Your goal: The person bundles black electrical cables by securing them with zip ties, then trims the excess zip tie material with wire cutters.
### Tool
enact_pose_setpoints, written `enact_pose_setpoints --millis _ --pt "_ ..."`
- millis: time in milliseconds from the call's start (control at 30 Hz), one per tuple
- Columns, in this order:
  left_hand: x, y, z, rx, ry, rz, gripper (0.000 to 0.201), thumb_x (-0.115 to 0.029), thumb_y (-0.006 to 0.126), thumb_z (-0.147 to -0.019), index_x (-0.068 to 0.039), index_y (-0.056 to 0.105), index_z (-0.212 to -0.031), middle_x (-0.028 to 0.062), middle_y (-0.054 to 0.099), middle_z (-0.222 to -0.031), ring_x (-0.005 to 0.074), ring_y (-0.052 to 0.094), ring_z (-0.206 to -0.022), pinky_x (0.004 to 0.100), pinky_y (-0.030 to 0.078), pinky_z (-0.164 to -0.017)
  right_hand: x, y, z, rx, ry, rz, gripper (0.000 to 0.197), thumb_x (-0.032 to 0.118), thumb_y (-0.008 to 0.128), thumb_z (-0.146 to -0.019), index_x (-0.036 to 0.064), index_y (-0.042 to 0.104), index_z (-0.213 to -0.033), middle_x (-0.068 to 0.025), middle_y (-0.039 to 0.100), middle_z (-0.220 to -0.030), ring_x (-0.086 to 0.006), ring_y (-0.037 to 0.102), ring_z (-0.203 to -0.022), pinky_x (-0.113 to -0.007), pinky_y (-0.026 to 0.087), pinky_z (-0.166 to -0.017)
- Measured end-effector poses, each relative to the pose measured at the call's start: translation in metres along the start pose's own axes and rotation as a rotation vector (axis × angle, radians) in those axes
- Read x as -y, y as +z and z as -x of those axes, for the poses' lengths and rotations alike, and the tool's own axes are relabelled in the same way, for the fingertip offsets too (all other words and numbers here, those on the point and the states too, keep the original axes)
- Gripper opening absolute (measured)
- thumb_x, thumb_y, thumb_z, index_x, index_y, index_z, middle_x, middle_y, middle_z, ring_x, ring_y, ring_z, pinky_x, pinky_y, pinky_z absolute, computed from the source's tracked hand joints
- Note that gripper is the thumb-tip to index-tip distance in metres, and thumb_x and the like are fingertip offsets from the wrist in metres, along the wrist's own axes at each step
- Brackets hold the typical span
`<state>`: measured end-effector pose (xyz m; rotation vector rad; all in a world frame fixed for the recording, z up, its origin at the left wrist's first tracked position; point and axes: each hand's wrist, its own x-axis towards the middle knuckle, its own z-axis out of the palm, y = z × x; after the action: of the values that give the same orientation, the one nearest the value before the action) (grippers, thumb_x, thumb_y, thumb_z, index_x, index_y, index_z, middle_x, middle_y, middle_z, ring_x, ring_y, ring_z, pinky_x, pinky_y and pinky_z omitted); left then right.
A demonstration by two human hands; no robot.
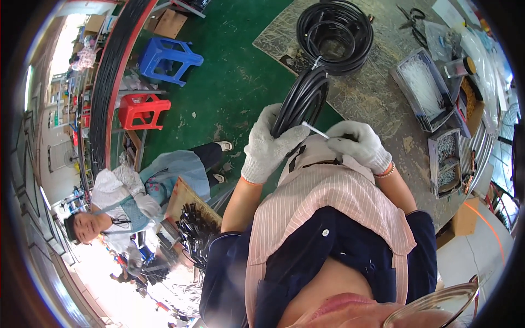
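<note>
A coil of black cable [304, 97] is gripped in my left hand [268, 146], whose white-gloved fingers and thumb close round its lower end. The coil stands out past the table's edge, its far end close to a stack of larger black cable coils [334, 37]. Pinched in the fingers of my right hand [358, 145], also gloved in white, is a white cable tie [315, 130]. Its free end points left and reaches the coil beside my left thumb. A small pale tie [316, 62] shows at the coil's far end.
On the worn table [372, 98] to the right are a box of white strips [420, 82], a box of small metal parts [445, 161] and scissors [414, 19]. Blue [169, 59] and red stools [143, 111] stand left. A co-worker [128, 199] is beside a crate of black pieces [197, 229].
</note>
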<state>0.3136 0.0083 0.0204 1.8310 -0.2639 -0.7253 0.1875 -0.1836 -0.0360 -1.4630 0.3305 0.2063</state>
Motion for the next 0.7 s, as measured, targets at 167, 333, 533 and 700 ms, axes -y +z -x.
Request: enact_pose_setpoints --millis 167,333,533,700 --pt "0.0 -0.006 0.002 0.007 0.208 -0.065 0.087 -0.022 0.082 -0.077 0.006 0.034 -0.144 0.0203 0.061 -0.123 0.0199 0.065 -0.103 0.0314 0.051 -0.09 0.005 0.016 -0.019 0.003 0.066 -0.087 0.019 0.013 0.069 -0.088 -0.0015 0.069 -0.1 -0.0036 0.068 -0.082 -0.0084 0.062 -0.068 -0.024 0.05 -0.065" --pt "-0.009 -0.005 0.003 0.067 0.011 -0.01 0.089 -0.023 0.08 -0.079 0.005 0.03 -0.147 0.0207 0.058 -0.126 0.0209 0.064 -0.106 0.0322 0.05 -0.093 0.014 0.023 -0.046 0.107 -0.082 -0.289 0.015 0.013 0.067 -0.09 -0.0005 0.066 -0.096 -0.0019 0.066 -0.084 -0.0067 0.059 -0.076 -0.024 0.049 -0.068" --pt "0.007 -0.006 0.001 0.119 0.155 0.076 0.067 -0.015 0.074 -0.083 0.006 0.041 -0.137 0.0148 0.06 -0.122 0.0191 0.06 -0.109 0.0329 0.048 -0.094 0.036 0.02 -0.045 0.07 -0.041 -0.221 0.015 0.014 0.07 -0.087 0.0012 0.063 -0.093 -0.0013 0.064 -0.083 -0.0073 0.058 -0.077 -0.025 0.049 -0.07" --pt "0.01 -0.013 0.008 -0.019 0.312 -0.28 0.07 -0.028 0.076 -0.079 0.004 0.047 -0.135 0.021 0.059 -0.126 0.0285 0.06 -0.115 0.0377 0.047 -0.1 0.033 0.037 -0.038 -0.087 -0.066 -0.248 0.007 0.007 0.063 -0.088 0.0043 0.058 -0.093 -0.0017 0.058 -0.076 -0.0112 0.055 -0.058 -0.024 0.044 -0.05"
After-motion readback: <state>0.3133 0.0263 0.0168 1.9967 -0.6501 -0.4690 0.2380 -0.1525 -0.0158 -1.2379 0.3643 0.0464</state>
